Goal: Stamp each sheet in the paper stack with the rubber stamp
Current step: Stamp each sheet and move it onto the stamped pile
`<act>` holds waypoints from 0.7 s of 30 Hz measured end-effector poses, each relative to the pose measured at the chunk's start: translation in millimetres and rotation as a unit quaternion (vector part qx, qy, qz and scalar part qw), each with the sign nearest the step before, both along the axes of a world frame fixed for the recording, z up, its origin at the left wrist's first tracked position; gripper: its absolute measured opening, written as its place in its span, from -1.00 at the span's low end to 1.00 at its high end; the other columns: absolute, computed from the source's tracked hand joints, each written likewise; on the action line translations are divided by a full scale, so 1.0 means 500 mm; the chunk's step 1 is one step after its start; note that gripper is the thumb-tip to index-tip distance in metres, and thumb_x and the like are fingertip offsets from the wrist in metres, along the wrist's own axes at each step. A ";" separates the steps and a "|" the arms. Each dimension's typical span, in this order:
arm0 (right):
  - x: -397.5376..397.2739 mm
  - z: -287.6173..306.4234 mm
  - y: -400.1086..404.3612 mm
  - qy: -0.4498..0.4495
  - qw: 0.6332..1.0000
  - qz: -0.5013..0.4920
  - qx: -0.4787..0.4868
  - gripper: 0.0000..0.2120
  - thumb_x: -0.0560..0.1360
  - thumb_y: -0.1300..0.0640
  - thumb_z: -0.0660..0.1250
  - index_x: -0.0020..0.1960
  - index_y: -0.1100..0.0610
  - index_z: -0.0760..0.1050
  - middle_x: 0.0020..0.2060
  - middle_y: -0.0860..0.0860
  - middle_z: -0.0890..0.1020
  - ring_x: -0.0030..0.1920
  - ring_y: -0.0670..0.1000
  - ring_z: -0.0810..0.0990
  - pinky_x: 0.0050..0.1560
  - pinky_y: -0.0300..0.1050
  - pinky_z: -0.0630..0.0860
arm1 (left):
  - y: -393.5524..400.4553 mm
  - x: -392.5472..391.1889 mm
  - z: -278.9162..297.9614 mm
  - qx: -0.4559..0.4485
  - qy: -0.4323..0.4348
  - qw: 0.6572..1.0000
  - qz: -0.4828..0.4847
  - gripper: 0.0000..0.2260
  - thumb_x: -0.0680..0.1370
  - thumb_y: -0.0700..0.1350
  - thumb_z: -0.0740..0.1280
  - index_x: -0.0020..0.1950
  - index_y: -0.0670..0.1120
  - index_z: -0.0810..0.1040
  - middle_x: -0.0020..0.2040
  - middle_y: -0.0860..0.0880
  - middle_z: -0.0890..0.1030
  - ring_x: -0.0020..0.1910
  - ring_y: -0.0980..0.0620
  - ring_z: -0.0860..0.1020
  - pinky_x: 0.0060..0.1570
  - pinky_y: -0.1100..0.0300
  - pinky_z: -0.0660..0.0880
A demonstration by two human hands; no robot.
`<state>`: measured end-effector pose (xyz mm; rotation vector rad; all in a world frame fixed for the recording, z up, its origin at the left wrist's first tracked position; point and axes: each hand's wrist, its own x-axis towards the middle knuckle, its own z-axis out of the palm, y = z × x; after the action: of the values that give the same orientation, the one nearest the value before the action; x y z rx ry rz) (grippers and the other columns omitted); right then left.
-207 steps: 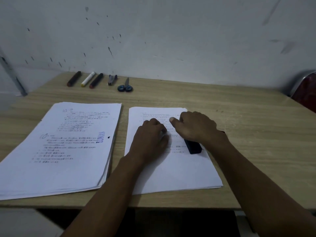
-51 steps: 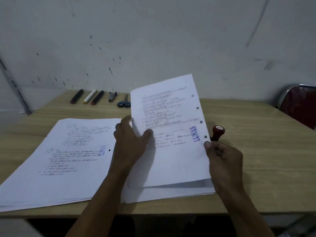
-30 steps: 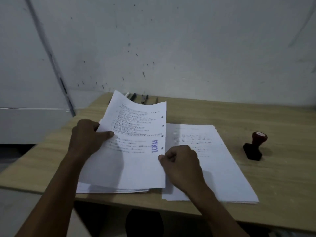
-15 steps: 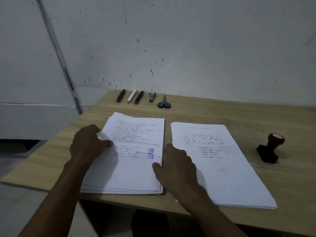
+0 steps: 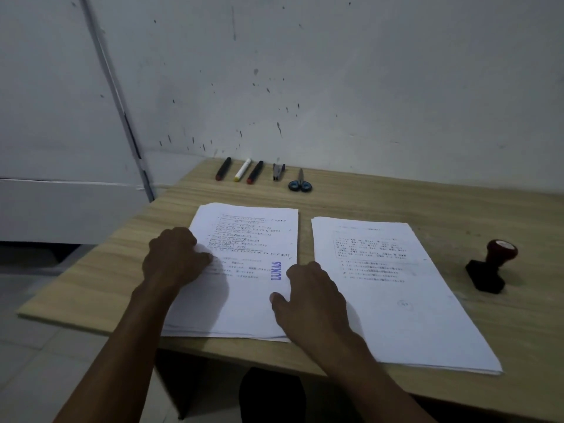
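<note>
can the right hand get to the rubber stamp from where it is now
Probably yes. The right hand rests at the stamped pile's edge; between it and the rubber stamp lies only the flat unstamped stack, nothing upright.

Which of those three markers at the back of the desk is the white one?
The middle marker: it has a white body with a yellow tip. The left marker and right marker beside it are both black with red tips.

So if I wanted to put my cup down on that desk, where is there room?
Bare wood lies between the right paper stack and the rubber stamp, and behind both stacks up to the markers and scissors. The left stack is crowded: both hands rest there.
</note>
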<state>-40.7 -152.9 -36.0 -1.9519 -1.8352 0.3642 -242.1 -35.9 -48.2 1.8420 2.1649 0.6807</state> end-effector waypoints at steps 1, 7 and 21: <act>0.000 0.000 -0.002 0.002 1.000 0.003 0.002 -0.76 0.55 -0.08 0.30 0.15 0.01 0.42 0.16 -0.05 0.48 0.12 -0.03 0.48 0.08 -0.16 0.46 | 0.000 0.000 -0.001 0.002 -0.002 1.000 0.000 -0.58 0.38 0.04 0.49 0.16 -0.12 0.55 0.21 -0.15 0.53 0.22 -0.21 0.46 0.13 -0.02 0.45; 0.006 0.003 -0.010 0.020 1.000 0.018 -0.002 -0.65 0.55 -0.09 0.32 0.27 0.00 0.39 0.25 -0.07 0.46 0.20 -0.05 0.46 0.14 -0.21 0.40 | 0.001 0.003 0.004 0.002 -0.013 1.000 0.002 -0.58 0.41 0.03 0.46 0.22 -0.08 0.54 0.27 -0.12 0.52 0.24 -0.19 0.46 0.18 -0.04 0.45; 0.097 0.036 -0.031 0.033 0.994 -0.053 0.087 -0.60 0.51 -0.14 0.35 0.30 -0.05 0.44 0.18 -0.10 0.54 0.16 -0.05 0.53 0.13 -0.08 0.52 | -0.065 0.166 0.043 0.180 -0.102 0.977 -0.057 -0.63 0.45 -0.08 0.45 0.22 -0.14 0.54 0.25 -0.19 0.47 0.22 -0.17 0.46 0.17 0.01 0.39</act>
<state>7.6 -168.3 -18.2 -1.8850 -1.6566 0.2243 -159.2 -68.5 -26.6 1.9400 1.8833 1.2438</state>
